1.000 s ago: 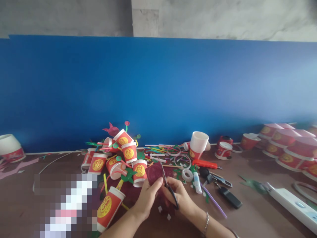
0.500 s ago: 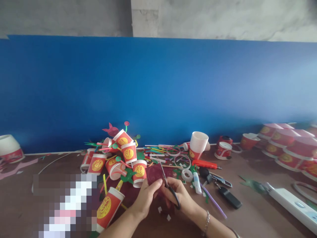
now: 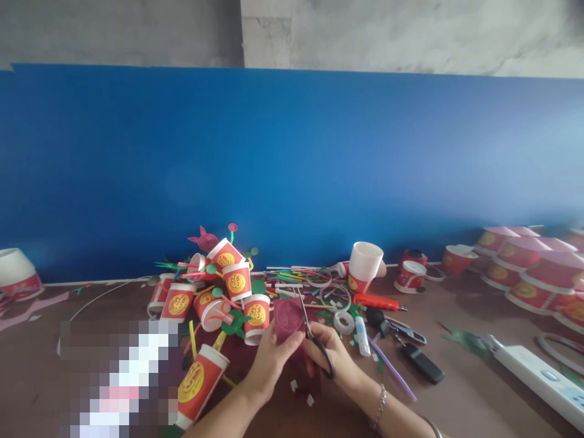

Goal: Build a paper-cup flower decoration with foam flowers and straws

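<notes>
Low in the middle of the head view, my left hand (image 3: 271, 359) pinches a dark pink piece of paper (image 3: 288, 317) with a round outline marked on it. My right hand (image 3: 335, 359) grips black-handled scissors (image 3: 323, 356), their blades pointing up and away along the paper's right edge. From this angle I cannot tell whether the blades touch the paper. A few small white scraps (image 3: 311, 399) lie on the brown table (image 3: 387, 413) below my hands.
Red and white paper cups (image 3: 256, 313) are heaped at the left. Straws (image 3: 287, 277), a tape roll (image 3: 344, 322), a glue stick (image 3: 362, 336), an orange cutter (image 3: 376, 301) and keys (image 3: 422, 363) lie beyond and to the right. A white power strip (image 3: 538, 380) lies at far right.
The pink paper has turned and risen slightly, so its marked face shows more. The scissors have shifted slightly right and now stand beside the paper's edge.
</notes>
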`<state>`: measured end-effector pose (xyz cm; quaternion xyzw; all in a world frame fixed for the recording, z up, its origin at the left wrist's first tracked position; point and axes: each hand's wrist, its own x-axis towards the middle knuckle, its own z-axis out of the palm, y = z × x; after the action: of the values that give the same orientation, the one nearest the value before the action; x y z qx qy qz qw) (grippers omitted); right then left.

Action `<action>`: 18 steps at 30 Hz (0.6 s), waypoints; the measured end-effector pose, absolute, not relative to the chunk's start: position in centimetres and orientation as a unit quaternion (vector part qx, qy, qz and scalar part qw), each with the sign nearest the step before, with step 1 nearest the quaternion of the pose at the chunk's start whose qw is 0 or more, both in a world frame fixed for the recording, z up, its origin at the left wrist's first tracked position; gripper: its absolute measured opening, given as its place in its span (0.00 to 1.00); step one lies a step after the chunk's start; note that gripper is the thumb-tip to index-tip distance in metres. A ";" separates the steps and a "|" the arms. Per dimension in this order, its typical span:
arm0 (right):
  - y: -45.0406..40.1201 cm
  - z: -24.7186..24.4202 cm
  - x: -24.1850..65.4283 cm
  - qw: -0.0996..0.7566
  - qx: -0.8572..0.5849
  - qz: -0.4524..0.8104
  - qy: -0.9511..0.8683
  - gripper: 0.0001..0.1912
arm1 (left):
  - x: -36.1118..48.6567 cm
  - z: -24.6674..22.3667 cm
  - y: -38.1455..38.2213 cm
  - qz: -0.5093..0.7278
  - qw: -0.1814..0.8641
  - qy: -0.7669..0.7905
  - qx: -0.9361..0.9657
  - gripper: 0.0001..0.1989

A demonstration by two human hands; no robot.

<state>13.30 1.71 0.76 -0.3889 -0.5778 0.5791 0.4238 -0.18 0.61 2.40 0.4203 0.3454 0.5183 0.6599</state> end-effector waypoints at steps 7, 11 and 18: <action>1.3 1.1 12.8 0.416 -0.383 0.596 -0.570 0.19 | 0.4 2.2 0.5 0.540 0.642 0.403 0.365 0.19; 0.9 1.7 12.7 0.424 -0.374 0.602 -0.564 0.18 | 0.6 2.2 0.3 0.533 0.648 0.404 0.364 0.19; 1.0 1.5 12.6 0.438 -0.375 0.592 -0.562 0.19 | 0.3 2.1 0.4 0.527 0.663 0.419 0.326 0.19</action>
<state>12.61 1.01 1.55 -0.3751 -0.5625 0.5924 0.4382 0.34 0.36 2.14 0.3262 0.4189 0.5275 0.6632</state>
